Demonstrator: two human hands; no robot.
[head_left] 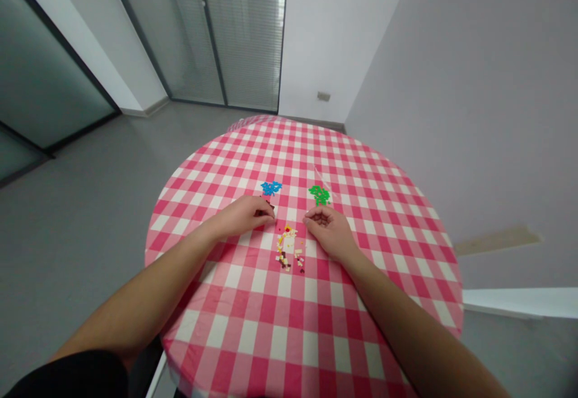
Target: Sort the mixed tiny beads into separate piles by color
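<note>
Both hands rest low over a checked tablecloth, with small loose pieces between and beyond them. My left hand [244, 214] is curled, thumb and fingertips closed together; whatever they may hold is too small to tell. Partly behind its fingers lie dark brown pieces [270, 203]. A pile of blue pieces [271, 188] sits just past that hand. My right hand [333, 230] is also curled in a pinch, its tips facing left, and any piece in it cannot be made out. Green pieces [320, 194] are heaped right beyond it. Nearer me, mixed yellow, white and brown pieces [283, 259] are scattered.
A round table [271, 332] wears a red-and-white checked cloth. A thin clear strip or bag edge [321, 178] seems to lie near the green heap. Behind stand glass partitions [244, 31] and a white wall [334, 37].
</note>
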